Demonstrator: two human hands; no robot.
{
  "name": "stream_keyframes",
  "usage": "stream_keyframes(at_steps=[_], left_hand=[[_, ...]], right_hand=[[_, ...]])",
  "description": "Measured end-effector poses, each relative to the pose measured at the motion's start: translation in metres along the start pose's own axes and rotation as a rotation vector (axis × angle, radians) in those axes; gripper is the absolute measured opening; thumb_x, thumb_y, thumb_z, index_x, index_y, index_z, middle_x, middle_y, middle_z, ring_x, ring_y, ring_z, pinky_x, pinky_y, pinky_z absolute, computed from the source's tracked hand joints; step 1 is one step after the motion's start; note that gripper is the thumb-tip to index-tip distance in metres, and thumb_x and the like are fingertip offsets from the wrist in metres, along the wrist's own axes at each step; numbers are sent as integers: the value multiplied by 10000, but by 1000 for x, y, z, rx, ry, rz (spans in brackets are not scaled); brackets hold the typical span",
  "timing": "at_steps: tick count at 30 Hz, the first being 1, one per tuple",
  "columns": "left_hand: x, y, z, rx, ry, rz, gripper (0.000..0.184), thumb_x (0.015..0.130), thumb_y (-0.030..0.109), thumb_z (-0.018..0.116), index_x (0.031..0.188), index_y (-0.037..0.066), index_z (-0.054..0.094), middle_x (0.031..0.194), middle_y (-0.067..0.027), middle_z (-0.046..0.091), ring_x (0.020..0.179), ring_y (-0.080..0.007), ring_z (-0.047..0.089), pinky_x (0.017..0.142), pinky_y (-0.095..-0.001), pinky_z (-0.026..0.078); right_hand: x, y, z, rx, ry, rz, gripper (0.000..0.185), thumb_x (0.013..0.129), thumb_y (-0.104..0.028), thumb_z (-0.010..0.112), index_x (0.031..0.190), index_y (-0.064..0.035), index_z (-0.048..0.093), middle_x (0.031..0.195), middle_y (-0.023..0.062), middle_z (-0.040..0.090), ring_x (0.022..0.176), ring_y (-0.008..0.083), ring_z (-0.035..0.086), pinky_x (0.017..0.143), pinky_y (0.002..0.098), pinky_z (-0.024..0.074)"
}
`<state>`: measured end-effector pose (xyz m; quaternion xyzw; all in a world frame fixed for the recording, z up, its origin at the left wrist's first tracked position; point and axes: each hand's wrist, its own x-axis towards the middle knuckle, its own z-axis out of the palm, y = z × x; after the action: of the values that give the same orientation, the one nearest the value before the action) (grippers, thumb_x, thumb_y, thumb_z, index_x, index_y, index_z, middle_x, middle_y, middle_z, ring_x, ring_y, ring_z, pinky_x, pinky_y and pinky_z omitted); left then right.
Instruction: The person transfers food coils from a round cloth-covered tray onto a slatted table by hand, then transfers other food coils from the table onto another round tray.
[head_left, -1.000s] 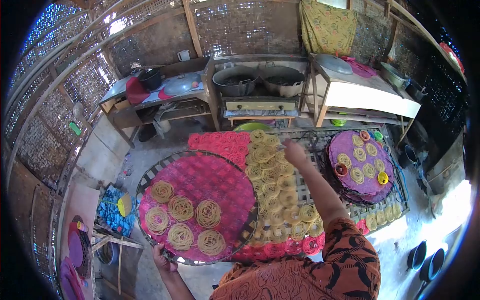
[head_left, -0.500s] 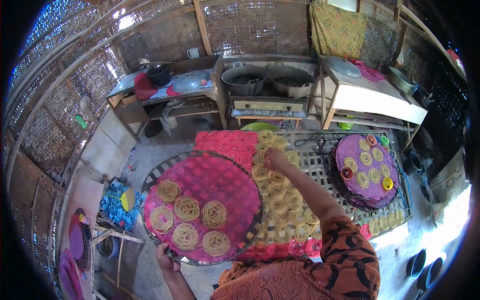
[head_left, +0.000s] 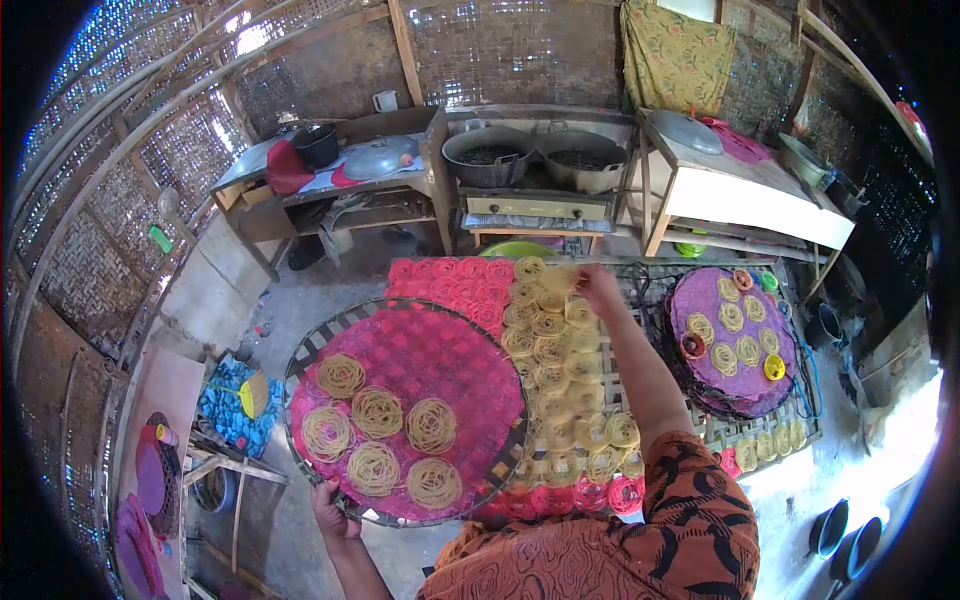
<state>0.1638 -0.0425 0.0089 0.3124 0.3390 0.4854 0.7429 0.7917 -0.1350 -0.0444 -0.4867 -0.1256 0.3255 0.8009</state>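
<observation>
My left hand [head_left: 335, 512] is closed on the near rim of a large round woven tray [head_left: 300, 345] lined with pink mesh cloth. Several pale yellow noodle nests [head_left: 431, 426] lie on that cloth. Over the far end of a lattice drying rack [head_left: 640, 365], my right hand [head_left: 600, 290] pinches the edge of a noodle nest [head_left: 556, 284], blurred by motion. Below the hand, rows of yellow noodle nests [head_left: 549, 351] cover the rack's middle. Red noodle nests [head_left: 450, 280] fill its far left part, partly hidden by the tray.
On the rack's right side sits a stack of round trays with purple cloth [head_left: 705, 295], holding nests and small coloured rings. Two large pans [head_left: 490, 158] stand on a stove [head_left: 535, 210] at the back. Wooden tables [head_left: 690, 160] flank it. A blue bundle [head_left: 235, 410] lies at left.
My right hand has moved away and to the right along the rack, with a noodle nest now visible in its fingers. The tray in my left hand has barely shifted.
</observation>
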Motion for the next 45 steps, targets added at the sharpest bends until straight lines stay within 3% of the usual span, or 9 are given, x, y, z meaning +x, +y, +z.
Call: stream_keyframes(at_steps=[10, 15, 21, 23, 27, 32, 39, 43, 45], left_hand=[[4, -9, 35, 25, 18, -37, 124, 772, 61, 581, 895, 69, 561, 875, -34, 617, 806, -214, 637, 777, -361, 542], [18, -27, 35, 0, -122, -34, 477, 797, 75, 539, 1269, 28, 490, 1176, -116, 617, 1033, -271, 628, 905, -417, 516], [27, -45, 73, 53, -119, -32, 431, 797, 53, 539, 1223, 29, 487, 1102, -96, 615, 945, -232, 636, 818, -369, 541], [28, -48, 84, 113, -120, -65, 449, 798, 64, 526, 1244, 34, 481, 1090, -103, 626, 903, -237, 656, 744, -366, 577], [29, -64, 103, 29, -115, -68, 366, 808, 72, 533, 1172, 83, 496, 899, -59, 628, 554, -179, 606, 432, -291, 520], [19, -68, 125, -2, -169, -129, 455, 807, -6, 546, 1249, 48, 454, 1044, -59, 594, 927, -198, 612, 786, -340, 535], [17, -75, 132, 23, -107, -105, 459, 805, -14, 540, 1253, 44, 460, 1054, -60, 584, 935, -206, 608, 765, -346, 542], [11, -60, 138, 35, -22, -36, 389, 813, 53, 534, 1198, 77, 480, 914, -59, 623, 623, -180, 623, 519, -304, 544], [23, -60, 101, 50, -71, -51, 405, 813, 48, 528, 1213, 77, 477, 962, -63, 623, 696, -183, 636, 568, -312, 558]], right_hand=[[43, 49, -88, -361, 273, -83, 174, 761, -80, 706, 918, -13, 676, 797, 80, 650, 683, 239, 652, 623, 360, 538], [-1, 19, -52, -1431, 277, -600, 273, 773, -108, 697, 1025, -11, 657, 898, 184, 694, 770, 248, 681, 665, 385, 544], [-186, -22, 132, -1136, -760, -246, 338, 789, -292, 748, 1042, -81, 672, 1118, 156, 658, 1029, 289, 633, 862, 399, 513], [-199, -1, 142, -1164, -886, -435, 381, 764, -368, 770, 987, -83, 653, 1171, 148, 608, 1137, 302, 547, 908, 419, 463], [-207, 6, 162, -1130, -692, -308, 415, 741, -413, 781, 915, -74, 616, 1116, 149, 587, 1117, 331, 516, 881, 446, 439], [-189, 11, 153, -1204, -743, -289, 333, 759, -332, 787, 892, -71, 628, 953, 129, 619, 956, 284, 597, 801, 408, 482], [-185, 19, 141, -1221, -643, -509, 203, 809, -228, 730, 901, -67, 648, 911, 90, 636, 873, 243, 626, 732, 374, 512], [-153, -25, 114, -442, -306, 317, 216, 845, -187, 654, 996, -35, 624, 902, 92, 627, 780, 192, 629, 665, 323, 546], [-119, -34, 72, -653, -399, -20, 230, 863, -175, 646, 1029, -24, 600, 851, 50, 621, 776, 172, 627, 640, 308, 561]])
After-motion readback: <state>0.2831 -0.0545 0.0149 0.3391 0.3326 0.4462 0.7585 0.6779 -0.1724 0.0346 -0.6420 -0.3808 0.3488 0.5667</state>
